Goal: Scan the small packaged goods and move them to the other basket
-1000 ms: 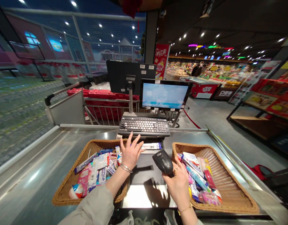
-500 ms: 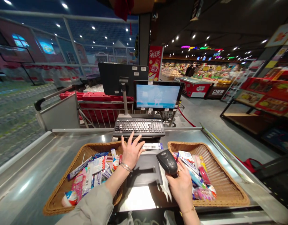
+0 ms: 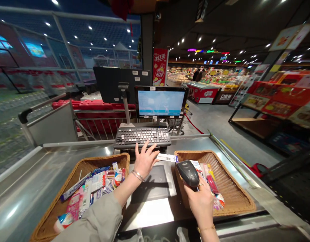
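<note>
My left hand (image 3: 145,162) reaches over the front of the keyboard, with its other fingers spread. Its thumb and forefinger pinch the left end of a slim white packet (image 3: 167,157) with a barcode and a purple end. My right hand (image 3: 200,195) is closed around a black handheld barcode scanner (image 3: 187,173), whose head is close to the packet. The scanner and hand partly cover the right wicker basket (image 3: 242,193). Toys and sweets packs lie in that basket, partly hidden.
A left wicker basket (image 3: 78,164) holds several packs and egg-shaped sweets. Behind the hands stand a keyboard (image 3: 142,137) and a lit monitor (image 3: 161,102). The metal counter (image 3: 21,198) has a grey flat panel (image 3: 152,185) between the baskets. A black display back (image 3: 104,84) faces me.
My left hand and the packet have shifted right and slightly away, toward the right basket. My right hand has moved right with the scanner. The view has turned slightly right.
</note>
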Demonstrator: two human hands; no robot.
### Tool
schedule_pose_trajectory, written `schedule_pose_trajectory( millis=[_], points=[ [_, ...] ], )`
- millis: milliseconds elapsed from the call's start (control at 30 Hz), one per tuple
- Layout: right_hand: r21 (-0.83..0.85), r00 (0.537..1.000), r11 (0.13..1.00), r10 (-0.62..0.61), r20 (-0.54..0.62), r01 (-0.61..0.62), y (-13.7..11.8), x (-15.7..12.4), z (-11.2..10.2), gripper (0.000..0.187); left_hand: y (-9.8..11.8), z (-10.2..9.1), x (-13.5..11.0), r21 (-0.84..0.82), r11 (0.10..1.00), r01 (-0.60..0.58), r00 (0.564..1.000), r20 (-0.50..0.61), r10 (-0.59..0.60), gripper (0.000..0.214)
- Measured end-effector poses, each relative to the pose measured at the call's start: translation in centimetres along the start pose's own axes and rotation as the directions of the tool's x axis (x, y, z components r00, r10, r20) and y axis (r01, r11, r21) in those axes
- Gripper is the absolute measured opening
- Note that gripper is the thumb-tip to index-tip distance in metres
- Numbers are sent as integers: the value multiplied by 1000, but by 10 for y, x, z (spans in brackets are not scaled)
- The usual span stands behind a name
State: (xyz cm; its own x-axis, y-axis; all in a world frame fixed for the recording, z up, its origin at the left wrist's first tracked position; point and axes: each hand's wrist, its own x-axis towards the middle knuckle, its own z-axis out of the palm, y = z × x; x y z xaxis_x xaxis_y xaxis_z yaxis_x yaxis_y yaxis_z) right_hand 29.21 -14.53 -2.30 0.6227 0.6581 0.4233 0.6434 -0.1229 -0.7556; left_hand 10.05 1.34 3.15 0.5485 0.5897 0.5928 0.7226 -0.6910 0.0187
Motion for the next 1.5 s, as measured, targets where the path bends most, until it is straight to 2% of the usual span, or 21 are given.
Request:
schedule_pose_trajectory(
  millis=[233,400,567,700,867,1000,1167,1367,1433,1500],
  points=[
    [-33,980,981,190,-55,-192,9,9,-16,47,12,14,13,-30,998,-63,998,1,63,26],
    [-68,960,962,258,-109,-266,18,13,-26,52,19,28,22,-72,991,-116,993,25,118,24],
    [-128,946,942,292,-143,-310,28,16,-35,51,26,49,28,-112,978,-173,980,81,183,25],
    [-175,916,906,352,-194,-386,38,16,-44,48,32,70,30,-165,966,-201,961,160,228,30],
    [-201,884,865,423,-199,-459,47,17,-56,50,43,89,34,-179,959,-219,945,206,255,29],
    [-204,867,846,455,-205,-492,49,18,-65,52,58,101,41,-197,948,-248,921,256,294,28],
    [-209,840,817,494,-225,-537,50,15,-75,50,87,122,47,-241,931,-273,913,241,330,22],
    [-209,829,807,505,-242,-553,55,12,-81,49,117,149,50,-319,905,-280,901,239,363,44],
    [-206,834,813,497,-241,-544,57,12,-82,48,120,151,49,-324,908,-265,903,247,351,51],
    [-206,840,821,482,-247,-532,58,12,-82,47,121,147,48,-313,916,-251,898,279,341,50]
  ],
)
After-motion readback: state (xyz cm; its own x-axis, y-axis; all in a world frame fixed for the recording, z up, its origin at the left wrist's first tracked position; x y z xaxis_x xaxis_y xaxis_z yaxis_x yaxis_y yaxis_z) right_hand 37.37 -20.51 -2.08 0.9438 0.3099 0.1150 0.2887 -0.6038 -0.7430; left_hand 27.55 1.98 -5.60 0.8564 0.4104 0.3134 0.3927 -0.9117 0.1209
